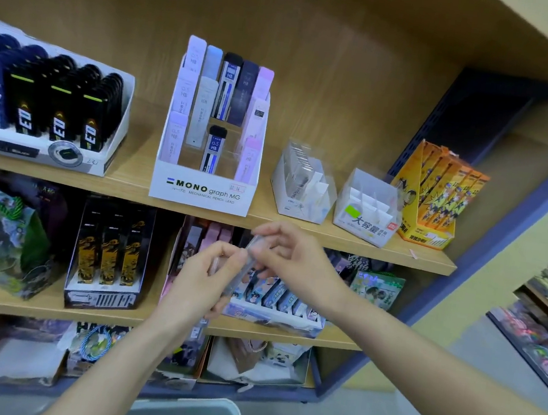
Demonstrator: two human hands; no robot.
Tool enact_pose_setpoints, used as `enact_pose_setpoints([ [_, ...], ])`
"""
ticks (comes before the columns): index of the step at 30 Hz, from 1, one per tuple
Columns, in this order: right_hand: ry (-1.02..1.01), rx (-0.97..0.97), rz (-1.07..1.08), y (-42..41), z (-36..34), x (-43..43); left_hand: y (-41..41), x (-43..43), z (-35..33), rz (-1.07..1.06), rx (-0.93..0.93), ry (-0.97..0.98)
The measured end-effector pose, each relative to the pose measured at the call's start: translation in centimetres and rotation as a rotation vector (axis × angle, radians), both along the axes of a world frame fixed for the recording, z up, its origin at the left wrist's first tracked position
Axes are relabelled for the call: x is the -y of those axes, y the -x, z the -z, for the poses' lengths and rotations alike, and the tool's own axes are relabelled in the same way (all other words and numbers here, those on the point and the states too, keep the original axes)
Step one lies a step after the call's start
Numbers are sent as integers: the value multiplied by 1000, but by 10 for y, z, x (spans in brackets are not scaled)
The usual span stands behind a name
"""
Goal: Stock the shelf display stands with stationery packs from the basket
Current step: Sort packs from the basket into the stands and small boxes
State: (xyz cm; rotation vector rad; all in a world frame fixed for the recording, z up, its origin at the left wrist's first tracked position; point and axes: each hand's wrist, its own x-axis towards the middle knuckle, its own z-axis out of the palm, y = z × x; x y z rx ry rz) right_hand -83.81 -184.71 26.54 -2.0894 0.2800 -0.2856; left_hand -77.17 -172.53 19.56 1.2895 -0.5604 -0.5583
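Clear plastic, slim lead pack (248,262) held between both hands in front of the upper shelf edge (347,242); blurry, label unreadable, lower end hidden behind left hand (203,279). Can't tell whether it's one pack or several stacked. Left fingers pinch its lower part; right hand (288,261) grips the top end w/ thumb and fingertips closed on it. Long axis runs steeply, top end tipped up-right toward the shelf, bottom end down-left.

Basket (192,414) at the bottom of the head view: only a pale rim and part of the wall show, rest cut off, contents not visible.

Around: white MONO graph stand (200,191) sits on the upper shelf just above the hands, tiered rows of pastel and dark lead cases, some slots w/ gaps. Left of it, a tray of black 0.3 cases (52,118), cut by the frame edge. Right of it, two small clear-white boxes (366,215), then an orange display box (439,200) near the shelf end.

Middle shelf behind the hands: black-gold box (108,256) and an illustrated tray (276,314), partly blocked by both forearms. Bottom-shelf goods too blurred to name.
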Motion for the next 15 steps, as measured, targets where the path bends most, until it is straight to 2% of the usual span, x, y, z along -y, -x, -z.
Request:
enact_pose_setpoints([
  [2, -1, 78, 63, 2, -15, 8, -6, 1, 0, 55, -117, 20],
  [4, 94, 244, 194, 1, -33, 22, -15, 2, 1, 143, -294, 44],
  [6, 188, 413, 349, -4, -51, 38, -21, 4, 4, 173, -386, 64],
  [9, 281, 560, 496, -23, -68, 61, -18, 6, 6, 102, -353, 39],
  [12, 396, 582, 569, -46, -74, 77, -9, 4, 1, 66, -278, 63],
  [15, 446, 560, 550, -64, -74, 91, -2, 1, -7, 53, -216, 90],
])
